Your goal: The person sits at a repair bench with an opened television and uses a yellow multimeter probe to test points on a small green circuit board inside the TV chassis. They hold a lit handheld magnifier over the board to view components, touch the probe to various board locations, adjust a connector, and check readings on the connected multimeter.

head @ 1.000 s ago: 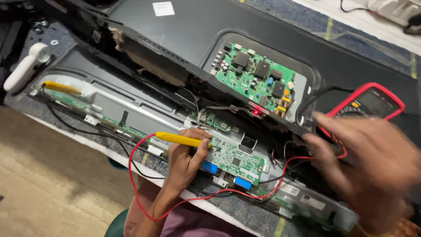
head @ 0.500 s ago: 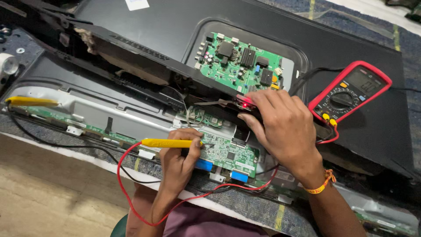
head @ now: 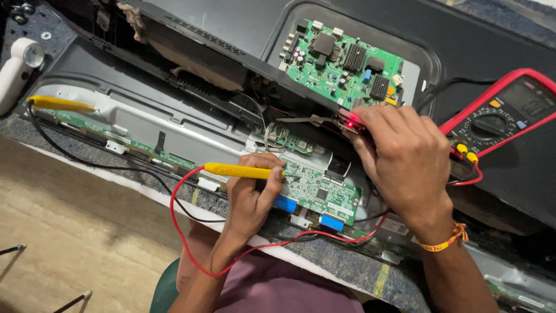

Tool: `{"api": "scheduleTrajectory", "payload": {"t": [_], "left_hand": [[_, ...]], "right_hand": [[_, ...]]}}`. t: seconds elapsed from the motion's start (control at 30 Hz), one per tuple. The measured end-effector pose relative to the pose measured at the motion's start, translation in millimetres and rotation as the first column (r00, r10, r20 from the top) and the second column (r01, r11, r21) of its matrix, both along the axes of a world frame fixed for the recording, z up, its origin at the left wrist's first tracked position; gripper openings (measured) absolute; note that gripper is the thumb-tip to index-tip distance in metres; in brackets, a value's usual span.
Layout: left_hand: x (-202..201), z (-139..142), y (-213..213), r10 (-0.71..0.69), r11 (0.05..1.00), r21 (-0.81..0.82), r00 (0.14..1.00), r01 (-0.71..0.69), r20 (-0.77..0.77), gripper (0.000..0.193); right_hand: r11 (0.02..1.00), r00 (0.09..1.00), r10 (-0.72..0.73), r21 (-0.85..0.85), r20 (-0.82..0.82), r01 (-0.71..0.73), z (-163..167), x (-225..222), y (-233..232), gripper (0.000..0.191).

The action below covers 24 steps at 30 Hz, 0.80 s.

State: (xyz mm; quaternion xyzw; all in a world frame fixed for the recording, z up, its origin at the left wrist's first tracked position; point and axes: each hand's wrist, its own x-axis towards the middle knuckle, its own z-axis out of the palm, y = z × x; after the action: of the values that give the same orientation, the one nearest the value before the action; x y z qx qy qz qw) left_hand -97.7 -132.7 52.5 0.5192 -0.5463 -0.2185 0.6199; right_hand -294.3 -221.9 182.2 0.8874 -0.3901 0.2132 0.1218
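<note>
Landmark taken: the small green rectangular circuit board [head: 315,194] with two blue connectors along its near edge, mounted on the opened back of a flat black screen panel [head: 231,26].

Left hand [head: 252,194] lay just left of that board, fingers curled narrow around a yellow plastic probe handle [head: 237,170], held like a pen. Probe tip pressed onto the board's left end. Thin red lead [head: 179,232] looped down from the handle's left end, then ran back below the board's near edge.

Right hand [head: 405,159] hovered just right of and above that board, fingers bent and closed on a red probe [head: 350,120]; only the red end showed beyond the fingertips, lying at the dark gap above the board. Exact contact point hidden. Orange thread band [head: 446,240] worn at that wrist.

Larger green circuit board [head: 344,61] with black heat sinks and chips sat well above the small board, in a recessed panel bay. Red-cased multimeter [head: 501,116] with black dial and grey display rested far right of the small board, red and black leads plugged in at its lower left corner.

Second yellow probe handle [head: 58,104] lay far left of the small board, on the grey metal frame [head: 139,119], untouched. White plastic cylindrical tool [head: 17,69] further left still. Long narrow green strip board [head: 116,139] ran leftward from the small board along the frame's near edge.
</note>
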Motion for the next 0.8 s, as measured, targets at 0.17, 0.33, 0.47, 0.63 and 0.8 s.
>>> {"api": "scheduleTrajectory", "payload": {"t": [0.17,0.33,0.47,0.63,0.8], "left_hand": [[-0.2,-0.8,-0.2,-0.012,0.999,-0.031,1.0,0.012,-0.001,0.011],[-0.6,0.3,0.1,0.001,1.0,-0.023,1.0,-0.001,0.004,0.01],[-1.1,2.0,0.4,-0.002,1.0,-0.009,1.0,0.002,-0.003,0.009],[-3.3,2.5,0.5,0.026,1.0,-0.003,0.998,-0.026,0.057,0.007],[-6.6,1.0,0.5,0.008,1.0,-0.026,0.998,-0.007,0.06,0.007]], "right_hand": [[1.0,1.0,-0.002,-0.027,-0.004,0.002,-1.6,0.2,1.0,0.029],[0.998,0.999,-0.022,-0.067,-0.049,0.019,-2.5,1.0,1.4,0.029],[0.995,0.998,-0.025,-0.094,-0.066,0.019,-2.3,0.9,1.0,0.031],[0.996,0.997,-0.034,-0.085,-0.065,0.028,-4.3,-1.1,-0.4,0.037],[0.993,0.997,-0.04,-0.114,-0.067,0.032,-5.8,-4.8,-1.7,0.038]]}}
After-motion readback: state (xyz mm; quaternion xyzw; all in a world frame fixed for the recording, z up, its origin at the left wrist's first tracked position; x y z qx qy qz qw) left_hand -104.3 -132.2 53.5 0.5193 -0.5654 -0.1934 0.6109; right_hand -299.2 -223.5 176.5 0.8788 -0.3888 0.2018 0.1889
